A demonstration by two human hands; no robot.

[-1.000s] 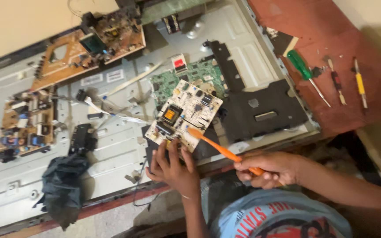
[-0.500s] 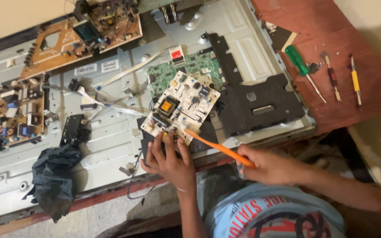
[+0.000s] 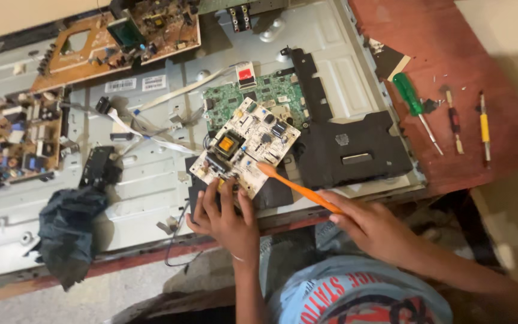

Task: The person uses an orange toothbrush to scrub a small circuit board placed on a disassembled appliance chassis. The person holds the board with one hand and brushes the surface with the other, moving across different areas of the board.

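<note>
My left hand (image 3: 226, 219) grips the near edge of a small white circuit board (image 3: 253, 144) with an orange-topped transformer, holding it tilted over the grey metal back panel (image 3: 151, 180) of an opened flat screen. My right hand (image 3: 373, 228) holds an orange-handled tool (image 3: 298, 187); its tip touches the board's near right side. A green circuit board (image 3: 253, 99) lies just behind the white one.
A black plastic cover (image 3: 355, 150) lies right of the board. Brown circuit boards sit at far left (image 3: 22, 138) and top (image 3: 121, 39). A dark cloth (image 3: 67, 231) lies at lower left. A green-handled screwdriver (image 3: 415, 108) and two small tools (image 3: 484, 129) rest on the red table.
The view has shifted a little, so everything sits lower and more to the left. Both hands keep their hold; the orange tool's tip stays on the white board.
</note>
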